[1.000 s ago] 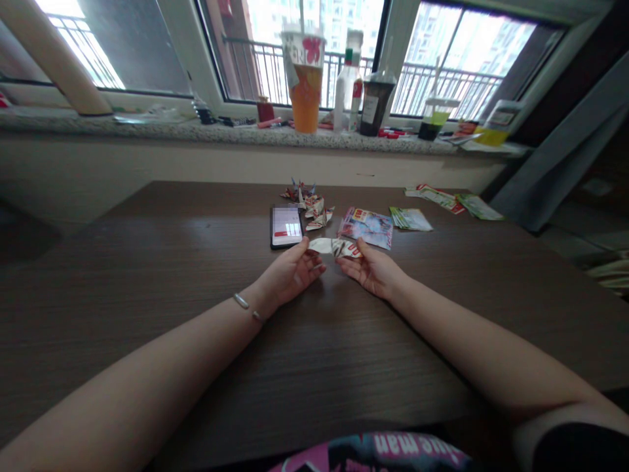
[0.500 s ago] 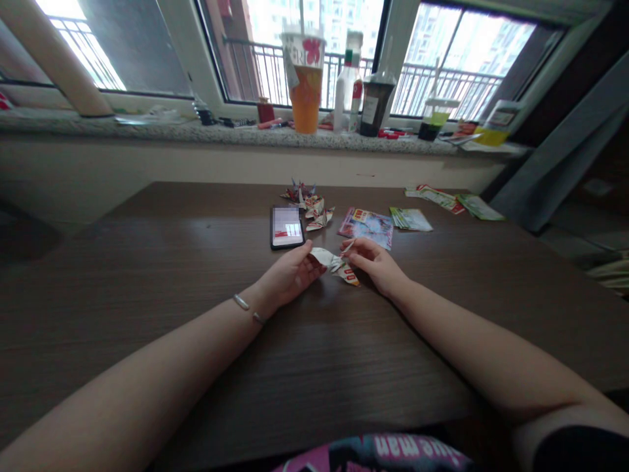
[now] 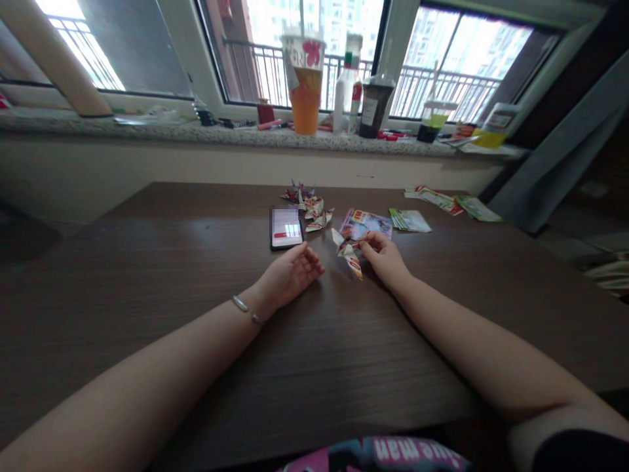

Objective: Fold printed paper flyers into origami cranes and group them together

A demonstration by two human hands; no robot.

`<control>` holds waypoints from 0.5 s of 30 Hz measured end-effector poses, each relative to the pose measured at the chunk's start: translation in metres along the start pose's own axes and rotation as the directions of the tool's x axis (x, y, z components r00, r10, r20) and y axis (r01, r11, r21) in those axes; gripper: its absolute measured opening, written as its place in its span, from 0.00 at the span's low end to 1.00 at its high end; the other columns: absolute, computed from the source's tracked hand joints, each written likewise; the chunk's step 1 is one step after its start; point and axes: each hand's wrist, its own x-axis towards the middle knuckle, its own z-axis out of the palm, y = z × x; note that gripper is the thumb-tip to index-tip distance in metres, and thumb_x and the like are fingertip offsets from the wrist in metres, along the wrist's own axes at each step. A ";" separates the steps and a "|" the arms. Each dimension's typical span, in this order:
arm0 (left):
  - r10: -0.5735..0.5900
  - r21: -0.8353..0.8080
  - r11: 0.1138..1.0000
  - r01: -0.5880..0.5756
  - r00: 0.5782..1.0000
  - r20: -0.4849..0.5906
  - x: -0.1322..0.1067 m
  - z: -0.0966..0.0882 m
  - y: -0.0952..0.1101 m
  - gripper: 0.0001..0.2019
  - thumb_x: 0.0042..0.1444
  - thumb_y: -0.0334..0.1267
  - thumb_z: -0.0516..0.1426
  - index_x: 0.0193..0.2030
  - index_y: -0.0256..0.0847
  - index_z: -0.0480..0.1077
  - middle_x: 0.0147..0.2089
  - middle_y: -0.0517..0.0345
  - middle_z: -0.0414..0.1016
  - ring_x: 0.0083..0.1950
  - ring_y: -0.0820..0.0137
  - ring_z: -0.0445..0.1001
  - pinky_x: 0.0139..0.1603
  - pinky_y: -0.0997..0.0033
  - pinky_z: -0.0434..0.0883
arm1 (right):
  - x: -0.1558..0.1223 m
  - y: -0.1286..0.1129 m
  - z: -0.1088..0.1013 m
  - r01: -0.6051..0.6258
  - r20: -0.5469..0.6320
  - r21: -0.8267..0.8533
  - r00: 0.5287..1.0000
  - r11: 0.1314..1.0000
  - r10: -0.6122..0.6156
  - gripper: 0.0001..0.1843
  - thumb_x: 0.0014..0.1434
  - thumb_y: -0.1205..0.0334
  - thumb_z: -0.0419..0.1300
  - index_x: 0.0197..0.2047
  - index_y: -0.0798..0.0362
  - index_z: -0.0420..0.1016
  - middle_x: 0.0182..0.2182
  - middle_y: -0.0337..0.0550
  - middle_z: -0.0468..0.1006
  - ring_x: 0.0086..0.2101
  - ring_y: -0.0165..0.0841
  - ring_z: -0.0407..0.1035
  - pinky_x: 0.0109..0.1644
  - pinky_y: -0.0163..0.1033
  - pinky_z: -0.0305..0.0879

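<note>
Between thumb and fingers, my right hand (image 3: pixel 382 254) pinches one end of a folded paper crane (image 3: pixel 350 255), white with red and orange print. Its wings spread out to the left of the fingertips. My left hand (image 3: pixel 297 269) lies on its side on the table, fingers loosely bent and holding nothing, a short gap from the crane. Just beyond the left fingertips is a phone (image 3: pixel 287 228) with a lit screen. Several more folded paper cranes (image 3: pixel 314 208) sit in a cluster to the right of the phone.
Behind the right hand lies a pink and blue printed packet (image 3: pixel 363 223), with green and white paper slips (image 3: pixel 411 220) beside it. More coloured slips (image 3: pixel 439 199) are at the back right of the brown table (image 3: pixel 221 393). Drink cups (image 3: pixel 307 85) and bottles (image 3: pixel 348 85) line the windowsill.
My left hand has let go of the paper crane and rests apart from it. The right hand has drawn the crane slightly right and away, and its wings now show spread.
</note>
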 end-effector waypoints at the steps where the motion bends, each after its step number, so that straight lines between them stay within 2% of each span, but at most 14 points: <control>1: 0.000 -0.001 1.000 0.000 1.000 0.004 0.000 0.000 0.001 0.12 0.62 0.36 0.54 0.27 0.37 0.67 0.26 0.56 0.71 0.30 0.72 0.72 0.41 0.69 0.73 | 0.002 0.002 0.000 0.014 -0.026 -0.035 1.000 0.999 -0.015 0.08 0.51 0.56 0.61 0.29 0.49 0.68 0.29 0.38 0.76 0.34 0.32 0.70 0.45 0.40 0.64; 5: -0.006 0.001 1.000 0.006 1.000 0.017 -0.001 0.002 0.003 0.11 0.60 0.34 0.54 0.27 0.37 0.67 0.26 0.57 0.70 0.30 0.72 0.72 0.40 0.69 0.73 | 0.012 0.011 0.000 0.078 -0.080 -0.238 0.992 0.968 -0.100 0.05 0.52 0.58 0.57 0.29 0.50 0.67 0.30 0.39 0.75 0.33 0.33 0.69 0.42 0.40 0.64; 9: -0.002 0.008 1.000 0.002 1.000 0.012 -0.002 0.004 0.004 0.09 0.59 0.33 0.55 0.27 0.37 0.67 0.26 0.57 0.71 0.29 0.72 0.72 0.39 0.70 0.73 | 0.025 0.015 -0.002 0.140 -0.072 -0.495 0.977 0.858 -0.201 0.06 0.52 0.60 0.56 0.30 0.52 0.71 0.29 0.41 0.75 0.32 0.35 0.67 0.40 0.40 0.63; 15: 0.001 0.011 1.000 -0.001 1.000 0.016 -0.003 0.008 0.006 0.08 0.58 0.32 0.56 0.28 0.37 0.67 0.26 0.57 0.71 0.30 0.72 0.72 0.40 0.68 0.73 | 0.049 0.011 0.007 0.184 0.010 -0.588 0.975 0.787 -0.221 0.08 0.55 0.59 0.55 0.30 0.52 0.72 0.28 0.42 0.76 0.32 0.35 0.68 0.39 0.39 0.62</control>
